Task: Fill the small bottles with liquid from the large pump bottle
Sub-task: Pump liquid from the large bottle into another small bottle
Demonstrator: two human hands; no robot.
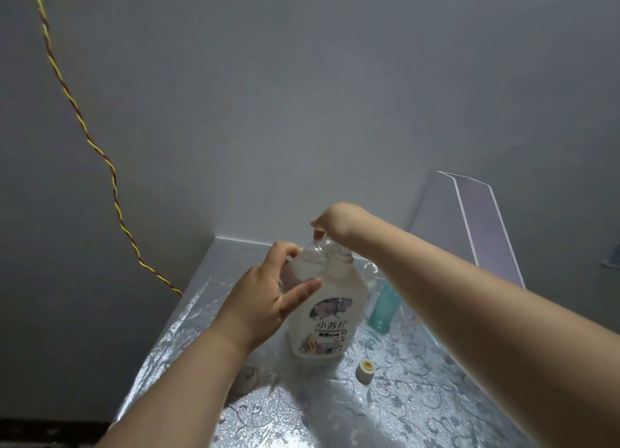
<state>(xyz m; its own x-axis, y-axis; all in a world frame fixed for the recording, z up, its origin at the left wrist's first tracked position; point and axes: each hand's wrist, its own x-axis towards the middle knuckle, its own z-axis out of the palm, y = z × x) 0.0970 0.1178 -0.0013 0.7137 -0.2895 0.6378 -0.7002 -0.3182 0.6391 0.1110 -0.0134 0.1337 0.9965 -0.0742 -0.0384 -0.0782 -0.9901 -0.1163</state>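
Large pump bottle [330, 313]: milky white with a floral label and printed characters. It stands upright near the middle of the table [436, 397], its top gripped by the right hand [335, 223]. Small clear bottle [310, 258]: held off the table by the left hand [265, 300], against the large bottle's upper left shoulder. Small teal bottle [384, 308]: translucent, upright just right of the large one, toward the table's far right edge.

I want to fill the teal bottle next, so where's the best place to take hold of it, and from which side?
Probably round the mid body of the teal bottle, coming from its right: it stands upright, the large pump bottle crowds its left, and its top is out of sight. A side grip should leave the mouth free.
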